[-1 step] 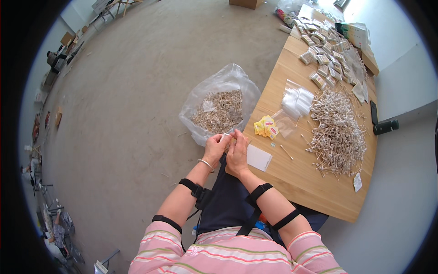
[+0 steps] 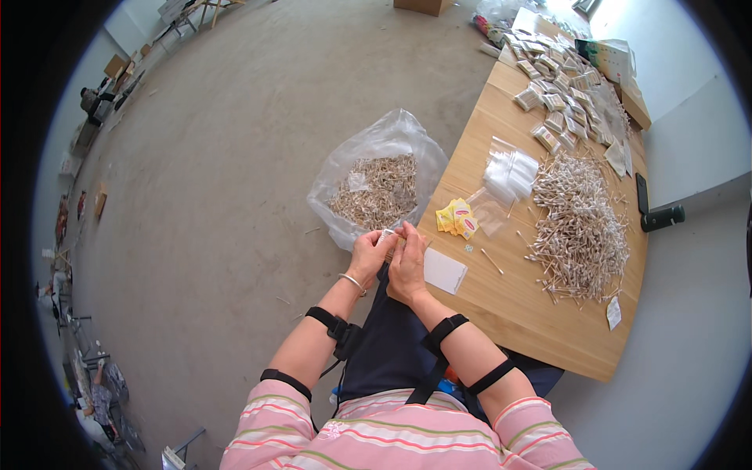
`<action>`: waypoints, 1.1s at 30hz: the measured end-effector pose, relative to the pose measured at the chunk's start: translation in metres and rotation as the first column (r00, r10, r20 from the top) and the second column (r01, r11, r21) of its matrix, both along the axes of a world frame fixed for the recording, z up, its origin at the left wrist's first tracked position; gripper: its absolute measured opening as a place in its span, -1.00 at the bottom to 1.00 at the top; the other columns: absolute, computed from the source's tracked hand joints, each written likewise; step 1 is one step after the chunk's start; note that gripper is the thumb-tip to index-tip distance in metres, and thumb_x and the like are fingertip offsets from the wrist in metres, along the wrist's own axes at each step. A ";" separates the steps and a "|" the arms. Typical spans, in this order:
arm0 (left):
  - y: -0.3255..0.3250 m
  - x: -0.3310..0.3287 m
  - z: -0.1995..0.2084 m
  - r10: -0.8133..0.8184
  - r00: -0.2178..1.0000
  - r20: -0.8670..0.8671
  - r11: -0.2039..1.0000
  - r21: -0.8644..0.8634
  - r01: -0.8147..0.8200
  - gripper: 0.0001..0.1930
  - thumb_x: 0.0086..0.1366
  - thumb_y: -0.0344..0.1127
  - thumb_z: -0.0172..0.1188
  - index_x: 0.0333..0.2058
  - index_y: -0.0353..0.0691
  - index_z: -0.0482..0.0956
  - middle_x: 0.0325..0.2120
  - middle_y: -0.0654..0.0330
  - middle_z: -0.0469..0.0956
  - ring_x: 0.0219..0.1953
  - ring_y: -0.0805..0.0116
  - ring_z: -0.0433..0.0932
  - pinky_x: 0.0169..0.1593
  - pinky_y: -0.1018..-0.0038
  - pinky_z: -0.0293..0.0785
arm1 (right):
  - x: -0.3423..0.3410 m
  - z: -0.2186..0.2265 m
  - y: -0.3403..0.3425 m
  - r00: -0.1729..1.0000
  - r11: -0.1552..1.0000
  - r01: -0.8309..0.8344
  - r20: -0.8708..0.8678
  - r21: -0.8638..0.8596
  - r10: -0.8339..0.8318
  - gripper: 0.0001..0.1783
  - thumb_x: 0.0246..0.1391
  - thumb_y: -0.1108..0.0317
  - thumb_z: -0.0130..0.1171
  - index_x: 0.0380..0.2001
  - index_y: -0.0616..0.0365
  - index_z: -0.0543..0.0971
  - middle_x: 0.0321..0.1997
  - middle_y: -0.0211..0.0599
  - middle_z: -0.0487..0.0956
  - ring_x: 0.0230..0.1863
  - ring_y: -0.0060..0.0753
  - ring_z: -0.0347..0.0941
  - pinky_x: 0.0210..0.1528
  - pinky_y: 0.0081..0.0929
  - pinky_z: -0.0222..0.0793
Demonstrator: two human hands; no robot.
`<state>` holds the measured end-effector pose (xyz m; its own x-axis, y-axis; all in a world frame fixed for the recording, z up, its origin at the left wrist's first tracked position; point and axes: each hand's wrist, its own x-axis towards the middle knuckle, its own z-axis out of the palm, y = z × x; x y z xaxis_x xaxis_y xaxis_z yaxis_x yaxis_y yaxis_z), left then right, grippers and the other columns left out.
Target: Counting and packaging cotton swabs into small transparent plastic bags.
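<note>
My left hand [image 2: 370, 256] and my right hand [image 2: 406, 269] meet beside the table's left edge. Between them they grip a small bundle of cotton swabs [image 2: 386, 236]; white tips show at the top, and my fingers cover most of the rest. Just beyond, a clear plastic bag [image 2: 325, 205] on the floor holds a mass of loose cotton swabs [image 2: 384, 192]. Right of my right hand lies a white card [image 2: 444, 271] on the table, with several yellow cards [image 2: 457, 218] a little farther off.
The wooden table [image 2: 501, 301] bears a heap of loose cotton swabs [image 2: 581, 227], clear plastic bags [image 2: 511, 174] and many filled packets [image 2: 554, 102] at the far end. A single swab [image 2: 493, 261] lies apart. A dark cylinder [image 2: 663, 218] stands at the right edge. Other people are far left.
</note>
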<state>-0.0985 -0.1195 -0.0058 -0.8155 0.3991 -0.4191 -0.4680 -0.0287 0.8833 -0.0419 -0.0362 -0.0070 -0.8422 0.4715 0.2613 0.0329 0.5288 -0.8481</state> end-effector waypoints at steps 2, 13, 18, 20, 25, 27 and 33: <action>-0.004 -0.001 -0.004 -0.019 0.999 0.035 0.999 0.039 0.017 -0.83 0.26 -0.30 0.17 -0.26 -0.26 0.56 -0.45 0.38 0.51 -0.41 0.64 0.42 -0.33 0.66 0.38 | 0.000 0.001 0.000 0.999 0.993 -0.015 0.036 -0.118 0.019 -0.50 0.01 0.63 -0.09 0.09 0.27 0.26 -0.02 -0.02 0.43 0.11 0.03 0.24 0.24 -0.11 -0.01; 0.008 0.001 -0.007 0.217 0.963 -0.159 0.974 -0.030 -0.224 -0.81 0.25 -0.34 0.18 -0.18 -0.25 0.50 -0.47 0.37 0.46 -0.37 0.61 0.44 -0.28 0.62 0.42 | 0.001 -0.002 -0.003 1.000 0.986 -0.005 -0.031 -0.169 0.000 -0.45 -0.02 0.69 -0.16 0.12 0.31 0.19 0.10 0.08 0.34 0.15 0.11 0.20 0.23 -0.13 0.04; -0.013 -0.022 -0.007 -0.080 0.938 -0.337 0.972 -0.235 -0.001 -0.86 0.19 -0.36 0.25 -0.29 -0.26 0.56 -0.44 0.29 0.57 -0.37 0.58 0.50 -0.30 0.62 0.46 | 0.000 -0.005 -0.002 0.999 0.994 -0.003 -0.050 -0.110 -0.003 -0.43 -0.04 0.71 -0.17 0.12 0.32 0.19 0.09 0.10 0.34 0.14 0.13 0.20 0.22 -0.13 0.04; -0.016 -0.029 -0.005 -0.136 0.926 -0.353 0.968 -0.245 0.049 -0.87 0.17 -0.37 0.26 -0.32 -0.26 0.57 -0.45 0.28 0.58 -0.40 0.58 0.51 -0.30 0.62 0.46 | 0.000 -0.003 -0.002 0.999 0.994 -0.004 -0.048 -0.108 -0.001 -0.44 -0.04 0.71 -0.16 0.12 0.32 0.19 0.09 0.10 0.34 0.14 0.13 0.20 0.22 -0.13 0.04; -0.021 -0.042 -0.002 -0.321 0.858 -0.401 0.917 -0.360 0.174 -0.92 0.20 -0.37 0.22 -0.39 -0.24 0.57 -0.53 0.33 0.56 -0.49 0.61 0.47 -0.37 0.63 0.44 | 0.002 -0.001 -0.003 0.999 0.998 0.007 -0.034 -0.068 -0.009 -0.45 0.01 0.71 -0.19 0.14 0.33 0.18 0.08 0.10 0.33 0.12 0.07 0.24 0.19 -0.20 0.16; -0.024 -0.045 -0.007 -0.289 0.882 -0.373 0.935 -0.308 0.177 -0.92 0.21 -0.37 0.20 -0.39 -0.24 0.56 -0.53 0.33 0.56 -0.50 0.61 0.48 -0.39 0.64 0.45 | 0.001 0.000 -0.004 0.999 0.998 0.002 -0.034 -0.061 -0.004 -0.45 0.01 0.71 -0.19 0.14 0.33 0.18 0.08 0.10 0.34 0.12 0.07 0.25 0.19 -0.20 0.15; -0.044 -0.059 -0.008 -0.214 0.955 -0.205 0.961 -0.220 0.168 -0.90 0.26 -0.32 0.15 -0.39 -0.22 0.51 -0.48 0.28 0.57 -0.49 0.57 0.52 -0.39 0.63 0.50 | 0.000 -0.005 -0.001 0.999 0.999 0.000 -0.040 -0.036 -0.002 -0.43 0.00 0.71 -0.18 0.16 0.32 0.16 0.09 0.10 0.36 0.15 0.07 0.23 0.22 -0.17 0.08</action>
<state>-0.1576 -0.1631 -0.0133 -0.8140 0.4846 -0.3202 -0.2361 0.2277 0.9447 -0.0414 -0.0370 -0.0123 -0.8310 0.4818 0.2779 -0.0011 0.4982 -0.8670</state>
